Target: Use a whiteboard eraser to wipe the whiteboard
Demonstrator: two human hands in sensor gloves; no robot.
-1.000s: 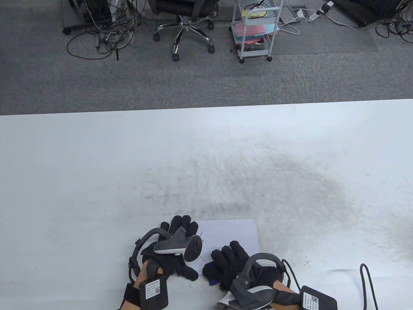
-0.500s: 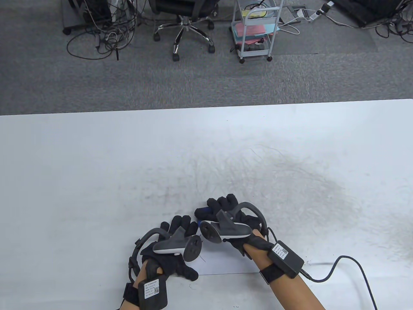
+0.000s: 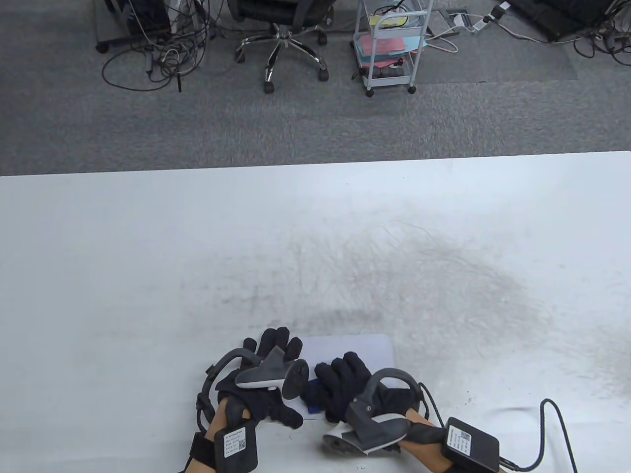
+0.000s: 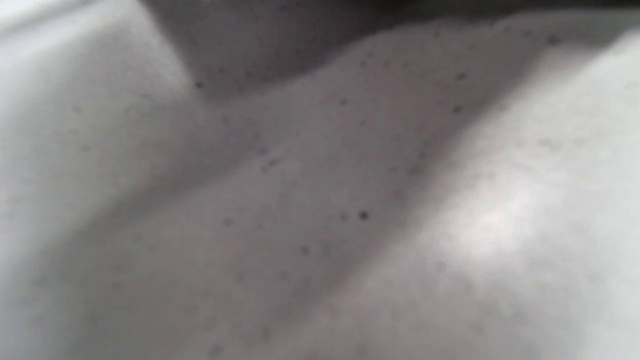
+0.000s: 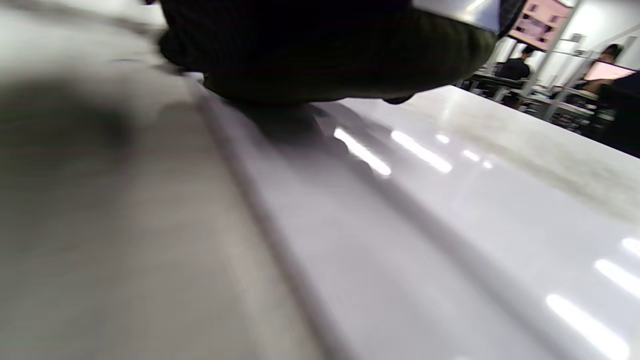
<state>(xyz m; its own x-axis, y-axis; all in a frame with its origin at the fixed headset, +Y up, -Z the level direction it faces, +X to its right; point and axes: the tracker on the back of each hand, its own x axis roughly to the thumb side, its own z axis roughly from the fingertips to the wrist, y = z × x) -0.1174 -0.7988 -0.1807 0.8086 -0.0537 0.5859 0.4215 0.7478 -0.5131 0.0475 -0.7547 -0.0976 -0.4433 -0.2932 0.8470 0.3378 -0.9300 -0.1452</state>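
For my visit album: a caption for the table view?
Left hand rests on small whiteboard; right hand presses blue eraser onto it.

Grey carpet [image 3: 296, 133] covers the floor beyond the white bench [image 3: 148, 246], whose top bears dark smudges to the right of centre. At the far edge stand an office chair [image 3: 281, 34] on a chrome star base, a white cart [image 3: 392, 49] holding pink and yellow papers, and tangled cables [image 3: 157, 54] on the left. Ceiling lights glint on the glossy surface in the right wrist view.
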